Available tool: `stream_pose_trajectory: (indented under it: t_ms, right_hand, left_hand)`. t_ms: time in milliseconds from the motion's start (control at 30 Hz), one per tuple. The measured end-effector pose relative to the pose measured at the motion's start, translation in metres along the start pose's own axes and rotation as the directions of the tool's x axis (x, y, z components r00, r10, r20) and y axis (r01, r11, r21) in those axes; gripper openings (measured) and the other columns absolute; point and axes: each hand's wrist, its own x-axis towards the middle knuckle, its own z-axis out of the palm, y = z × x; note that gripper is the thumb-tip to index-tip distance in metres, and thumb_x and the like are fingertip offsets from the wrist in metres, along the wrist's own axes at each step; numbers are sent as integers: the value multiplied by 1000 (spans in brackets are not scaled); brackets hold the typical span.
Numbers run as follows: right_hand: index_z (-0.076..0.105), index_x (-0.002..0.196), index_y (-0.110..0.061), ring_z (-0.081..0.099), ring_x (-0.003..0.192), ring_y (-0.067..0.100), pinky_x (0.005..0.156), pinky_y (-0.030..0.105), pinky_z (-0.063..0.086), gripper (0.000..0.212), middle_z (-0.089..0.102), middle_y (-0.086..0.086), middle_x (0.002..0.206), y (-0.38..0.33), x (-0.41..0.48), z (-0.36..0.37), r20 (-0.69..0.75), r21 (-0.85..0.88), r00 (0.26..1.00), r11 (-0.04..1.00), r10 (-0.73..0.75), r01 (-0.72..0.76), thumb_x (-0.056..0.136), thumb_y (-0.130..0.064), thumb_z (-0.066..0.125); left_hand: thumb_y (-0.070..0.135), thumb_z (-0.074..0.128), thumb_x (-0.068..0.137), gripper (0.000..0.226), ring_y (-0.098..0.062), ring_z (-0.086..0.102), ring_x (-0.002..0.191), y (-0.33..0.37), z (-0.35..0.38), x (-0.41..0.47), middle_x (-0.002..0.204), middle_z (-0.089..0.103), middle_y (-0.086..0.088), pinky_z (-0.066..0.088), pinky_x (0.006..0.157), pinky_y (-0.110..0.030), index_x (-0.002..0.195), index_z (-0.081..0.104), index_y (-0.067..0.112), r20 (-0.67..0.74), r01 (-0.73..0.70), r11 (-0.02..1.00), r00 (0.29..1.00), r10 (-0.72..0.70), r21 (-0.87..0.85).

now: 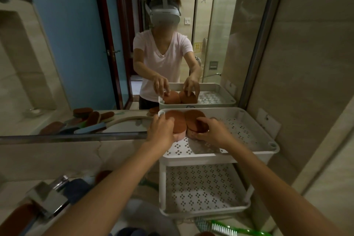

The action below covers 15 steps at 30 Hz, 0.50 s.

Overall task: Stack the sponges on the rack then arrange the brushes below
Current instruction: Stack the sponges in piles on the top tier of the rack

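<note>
Sponges come first in this job, and that step looks to be in hand: a pink-backed brown oval sponge (177,121) and a second brown oval sponge (192,118) lie side by side, touching, on the upper tray of the white perforated plastic rack (247,132), in its 10 o'clock corner against the wall mirror (76,48). Both hands are on them. The left hand (161,130) curls its fingers over the near end of the pink-backed brown oval sponge, thumb side tucked under the pale foam. The right hand (212,132) grips the near end of the second brown oval sponge, fingers bent over its top. Whether the thicker left piece is one sponge or several already piled, I cannot tell.

As I judge it, the next move calls for lifting one sponge squarely onto the other so the ovals line up, and keeping the soft pile from tipping off the corner. More sponges show only as reflections at 9 o'clock in the mirror, so the stacking seems far from done.

The lower perforated tray (205,188) holds nothing visible. A green-handled brush with white bristles (226,228) lies on the desk at 6 o'clock of the rack, well apart from both hands, waiting for the later step
</note>
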Motion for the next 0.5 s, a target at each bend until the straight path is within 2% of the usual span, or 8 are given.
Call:
stream_pose_trajectory:
  t_ms: [367,500]
  right_hand:
    - [37,141,-20,53,118,26,97,33,44,66,51,12,135,7,5,3,53,24,998,999,26,-27,83,-33,65]
    - [35,142,-18,52,120,28,100,34,43,69,50,13,137,5,2,3,68,28,997,999,31,-33,83,-35,65]
  left_hand:
    - [33,64,85,51,-27,30,130,3,7,0,138,36,-10,41,99,-37,127,49,10,-73,26,998,997,-30,-58]
    - [43,63,83,56,-27,32,129,2,5,-2,139,37,-9,41,99,-36,128,50,11,-60,35,993,997,-42,-108]
